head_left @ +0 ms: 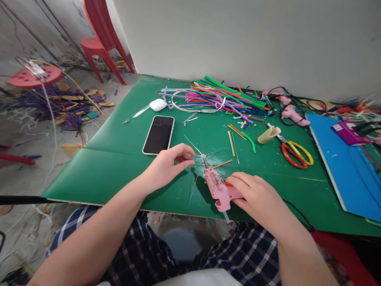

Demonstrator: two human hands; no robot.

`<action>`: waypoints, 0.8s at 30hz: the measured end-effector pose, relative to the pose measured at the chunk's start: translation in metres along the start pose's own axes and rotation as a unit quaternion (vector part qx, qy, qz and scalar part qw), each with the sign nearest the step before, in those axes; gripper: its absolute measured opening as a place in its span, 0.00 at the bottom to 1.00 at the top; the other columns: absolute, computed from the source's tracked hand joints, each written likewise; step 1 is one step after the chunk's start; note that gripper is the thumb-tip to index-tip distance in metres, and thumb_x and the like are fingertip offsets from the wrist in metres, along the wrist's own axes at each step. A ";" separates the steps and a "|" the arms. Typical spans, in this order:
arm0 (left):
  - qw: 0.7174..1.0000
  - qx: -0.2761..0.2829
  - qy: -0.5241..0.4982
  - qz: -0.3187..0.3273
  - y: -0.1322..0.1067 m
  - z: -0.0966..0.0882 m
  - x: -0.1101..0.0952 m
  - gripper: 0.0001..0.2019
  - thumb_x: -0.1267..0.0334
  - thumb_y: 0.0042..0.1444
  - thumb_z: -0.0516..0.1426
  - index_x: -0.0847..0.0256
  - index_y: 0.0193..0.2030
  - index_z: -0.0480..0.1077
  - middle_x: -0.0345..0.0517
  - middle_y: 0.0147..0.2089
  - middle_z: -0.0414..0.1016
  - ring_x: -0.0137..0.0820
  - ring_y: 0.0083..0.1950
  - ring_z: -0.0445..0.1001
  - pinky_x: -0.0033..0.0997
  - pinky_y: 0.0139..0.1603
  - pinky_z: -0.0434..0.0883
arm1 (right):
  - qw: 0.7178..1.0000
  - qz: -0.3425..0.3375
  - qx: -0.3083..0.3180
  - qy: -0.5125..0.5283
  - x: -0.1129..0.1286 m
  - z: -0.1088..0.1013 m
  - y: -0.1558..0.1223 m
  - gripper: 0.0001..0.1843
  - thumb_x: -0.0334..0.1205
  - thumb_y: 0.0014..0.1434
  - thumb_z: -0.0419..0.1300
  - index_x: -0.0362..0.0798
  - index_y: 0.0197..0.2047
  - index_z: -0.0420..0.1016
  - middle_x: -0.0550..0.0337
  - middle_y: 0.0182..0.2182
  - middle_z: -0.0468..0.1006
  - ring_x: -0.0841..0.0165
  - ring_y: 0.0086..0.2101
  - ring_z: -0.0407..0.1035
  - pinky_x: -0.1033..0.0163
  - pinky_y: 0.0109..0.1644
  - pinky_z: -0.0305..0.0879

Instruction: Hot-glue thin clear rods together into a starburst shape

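My right hand (pixel 254 190) is wrapped around the handle of a pink hot glue gun (pixel 216 184), which points away from me. Its metal nozzle touches or nearly touches the centre of a star of thin, clear spokes (pixel 203 156) fanning out in several directions. Thumb and fingertips of my left hand (pixel 171 165) are pinched at one spoke on the star's left side. Just behind that hand lies a smartphone (pixel 158 135), its screen dark. Right of the star are thin tan sticks (pixel 231 143) and a bent green pipe cleaner (pixel 249 142).
A heap of coloured pipe cleaners (pixel 226 97) lies along the back of the green table (pixel 119 167). Near it is a white earbud case (pixel 158 105). To the right are scissors (pixel 296 154), a beige holder (pixel 268 135), a blue board (pixel 342 167) and another pink glue gun (pixel 293 114).
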State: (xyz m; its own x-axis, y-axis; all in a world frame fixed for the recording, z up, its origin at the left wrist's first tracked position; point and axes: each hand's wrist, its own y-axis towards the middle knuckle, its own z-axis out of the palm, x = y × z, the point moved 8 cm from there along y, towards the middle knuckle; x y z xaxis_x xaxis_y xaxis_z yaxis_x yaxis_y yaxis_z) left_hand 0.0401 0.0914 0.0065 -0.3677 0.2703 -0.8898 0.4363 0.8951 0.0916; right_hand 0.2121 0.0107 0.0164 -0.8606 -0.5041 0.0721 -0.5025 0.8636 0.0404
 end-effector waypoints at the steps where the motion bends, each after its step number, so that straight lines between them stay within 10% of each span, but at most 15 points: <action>1: 1.000 0.001 0.000 0.000 0.000 0.000 0.000 0.06 0.61 0.54 0.55 0.59 0.38 0.67 0.39 0.34 0.72 0.27 0.35 0.71 0.29 0.38 0.69 | 1.000 -0.001 -0.004 -0.001 0.000 -0.001 0.000 0.21 0.26 0.49 0.59 0.49 0.46 0.65 0.58 0.45 0.72 0.63 0.41 0.68 0.57 0.39 0.65; 24: 1.000 0.004 0.002 -0.003 0.000 0.001 -0.001 0.06 0.61 0.53 0.55 0.58 0.37 0.67 0.39 0.34 0.72 0.27 0.34 0.71 0.29 0.38 0.70 | 1.000 -0.019 -0.009 0.007 0.001 -0.004 0.001 0.17 0.26 0.52 0.54 0.49 0.45 0.66 0.56 0.43 0.73 0.64 0.40 0.69 0.59 0.38 0.65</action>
State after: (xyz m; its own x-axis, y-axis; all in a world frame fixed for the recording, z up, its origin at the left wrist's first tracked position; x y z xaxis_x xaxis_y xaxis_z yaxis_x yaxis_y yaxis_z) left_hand 0.0413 0.0907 0.0072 -0.3738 0.2661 -0.8885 0.4404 0.8940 0.0825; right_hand 0.2109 0.0106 0.0209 -0.8394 -0.5372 0.0833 -0.5337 0.8435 0.0612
